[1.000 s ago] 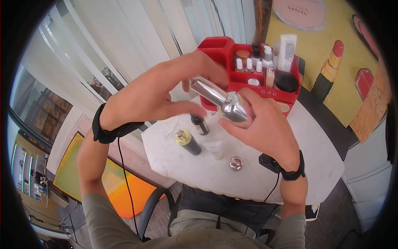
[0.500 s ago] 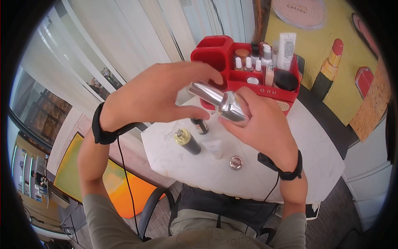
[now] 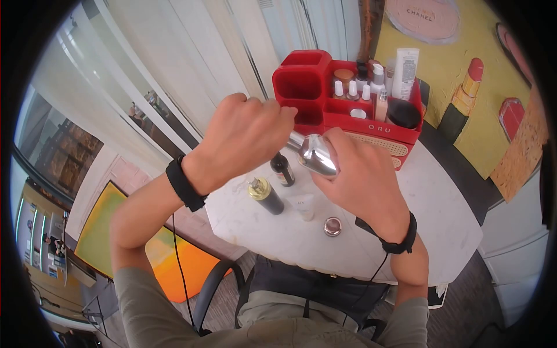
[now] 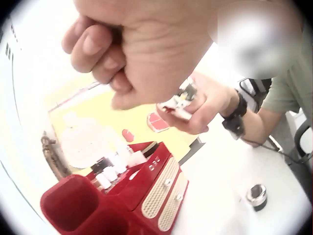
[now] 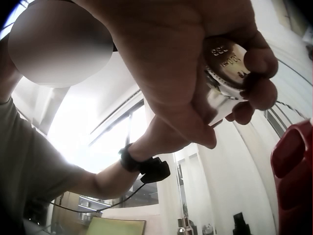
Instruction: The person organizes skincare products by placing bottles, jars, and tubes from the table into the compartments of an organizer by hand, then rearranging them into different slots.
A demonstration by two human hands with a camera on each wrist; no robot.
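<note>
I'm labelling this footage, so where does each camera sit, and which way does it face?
Head: on the head, facing forward and down at the table; left hand, right hand and lap show.
Left wrist: faces past its hand toward the red organizer; right arm shows.
Right wrist: faces upward past its hand toward pale curtains; left arm shows.
Head and left wrist share the organizer.

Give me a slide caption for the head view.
Right hand grips a silver bottle, curled left hand at its neck, above a white table.
</note>
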